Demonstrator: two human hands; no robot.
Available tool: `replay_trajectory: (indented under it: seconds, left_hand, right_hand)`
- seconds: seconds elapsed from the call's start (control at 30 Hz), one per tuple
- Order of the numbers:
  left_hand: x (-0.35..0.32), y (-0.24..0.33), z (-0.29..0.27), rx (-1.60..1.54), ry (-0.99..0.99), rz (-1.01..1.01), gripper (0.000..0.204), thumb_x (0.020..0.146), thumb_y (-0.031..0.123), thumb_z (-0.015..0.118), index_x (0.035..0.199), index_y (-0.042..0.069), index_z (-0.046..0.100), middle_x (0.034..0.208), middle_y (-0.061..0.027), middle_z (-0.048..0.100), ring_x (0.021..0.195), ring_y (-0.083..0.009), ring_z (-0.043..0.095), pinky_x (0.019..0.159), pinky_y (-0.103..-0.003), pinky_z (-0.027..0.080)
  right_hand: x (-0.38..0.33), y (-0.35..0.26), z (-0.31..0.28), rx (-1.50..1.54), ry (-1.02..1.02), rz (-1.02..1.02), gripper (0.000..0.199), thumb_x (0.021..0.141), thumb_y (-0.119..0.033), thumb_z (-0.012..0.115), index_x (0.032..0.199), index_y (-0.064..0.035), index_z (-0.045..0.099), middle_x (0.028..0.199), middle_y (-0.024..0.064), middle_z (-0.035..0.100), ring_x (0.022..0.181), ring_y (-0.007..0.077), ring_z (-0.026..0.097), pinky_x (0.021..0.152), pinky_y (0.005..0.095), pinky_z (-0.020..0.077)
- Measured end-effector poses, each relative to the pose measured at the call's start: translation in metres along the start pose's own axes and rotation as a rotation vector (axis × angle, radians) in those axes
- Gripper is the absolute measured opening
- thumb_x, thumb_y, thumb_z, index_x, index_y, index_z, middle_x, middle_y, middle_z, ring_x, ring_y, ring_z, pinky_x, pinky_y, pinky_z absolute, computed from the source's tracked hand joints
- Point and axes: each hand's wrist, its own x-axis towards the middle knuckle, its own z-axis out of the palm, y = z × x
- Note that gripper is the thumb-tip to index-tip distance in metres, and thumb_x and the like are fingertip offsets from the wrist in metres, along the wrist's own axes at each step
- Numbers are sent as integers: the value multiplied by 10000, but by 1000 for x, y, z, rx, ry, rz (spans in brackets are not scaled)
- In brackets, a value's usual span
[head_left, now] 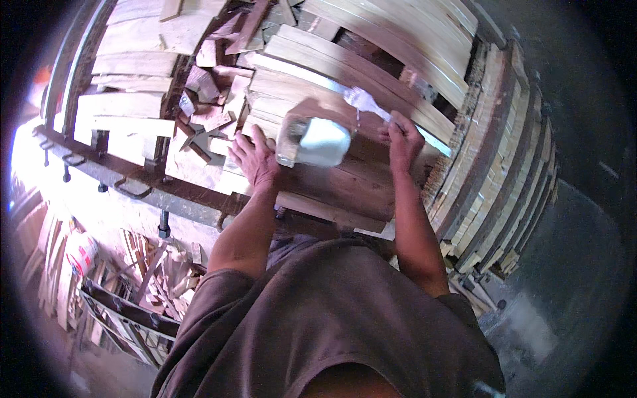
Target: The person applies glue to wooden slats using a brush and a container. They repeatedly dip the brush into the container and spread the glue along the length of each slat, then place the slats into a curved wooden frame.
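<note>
My left hand [255, 159] lies flat on a stack of reddish-brown wooden boards [332, 186], fingers apart, holding nothing. Right beside its fingertips a clear plastic jar [315, 141] with white paste in it stands on the boards. My right hand [403, 139] is closed around a thin, pale tool [363, 101]. The tool's blurred whitish end points up and left over the boards, past the jar. Light planks [371, 63] lie side by side just beyond both hands.
A heap of short wood offcuts [212, 99] sits to the left of the boards. Stacked slats on edge [497, 139] rise at the right. A dark metal rail with hooks [133, 189] runs along the bench. Scrap wood [156, 278] and a white bucket [81, 253] are on the floor, lower left.
</note>
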Motion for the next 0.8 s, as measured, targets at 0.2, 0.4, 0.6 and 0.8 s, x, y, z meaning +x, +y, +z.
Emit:
replay_trajectory:
  seconds: [0.2,0.4,0.6,0.8]
  left_hand:
    - [-6,-25,27,109,-79,68,756,822,440,613,1464,187,304,1418,-279,321,1311,-449,339,1144,-577,157]
    - [-14,-16,27,-145,65,9,758,781,471,627,1414,170,339,1370,-253,365,1289,-427,342,1125,-582,168]
    - [-9,-18,22,114,-87,110,749,781,408,624,1428,164,338,1379,-229,368,1299,-414,334,1122,-560,192]
    - [-14,-46,71,84,-758,108,742,781,405,619,1428,163,349,1385,-227,368,1298,-414,338,1123,-554,195]
  right_hand:
    - [-13,19,-120,119,285,141,247,905,47,574,1148,68,610,886,149,666,645,197,666,525,285,544]
    - [-15,43,-231,-16,615,183,210,841,55,598,1025,5,686,824,110,681,623,165,624,572,277,524]
    - [-17,47,-230,-363,625,-532,211,835,62,594,1013,11,693,878,72,688,796,145,624,749,284,507]
    - [-29,-34,-13,-585,185,-659,357,690,128,526,985,-19,664,805,161,626,757,336,626,646,419,497]
